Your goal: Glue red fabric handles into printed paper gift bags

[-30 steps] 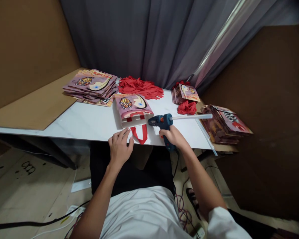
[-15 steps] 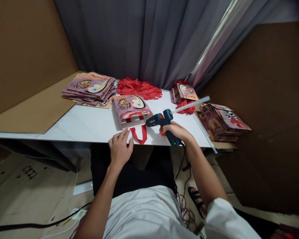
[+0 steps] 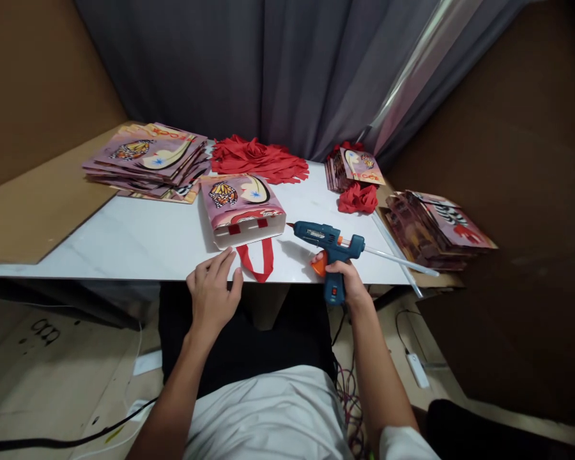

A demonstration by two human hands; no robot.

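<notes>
A purple printed paper bag with a butterfly picture lies flat on the table, its open mouth facing me. Two red patches show inside the mouth, and a red ribbon handle loops out toward the table's front edge. My left hand rests at the near left corner of the bag, fingers stretched out and thumb apart; whether the fingertips touch the bag I cannot tell. Wrapped round the grip of a blue glue gun is my right hand, with fingers by the orange trigger. The nozzle points left, close to the bag's right corner.
A stack of printed bags stands at the back left beside a heap of red ribbons. More bags, a red ribbon bundle and another stack are on the right. Cardboard panels flank the table.
The glue gun has turned from tilted to nearly level, and its nozzle has drawn back from the bag's mouth. My left hand stays by the bag. The view has shifted slightly.
</notes>
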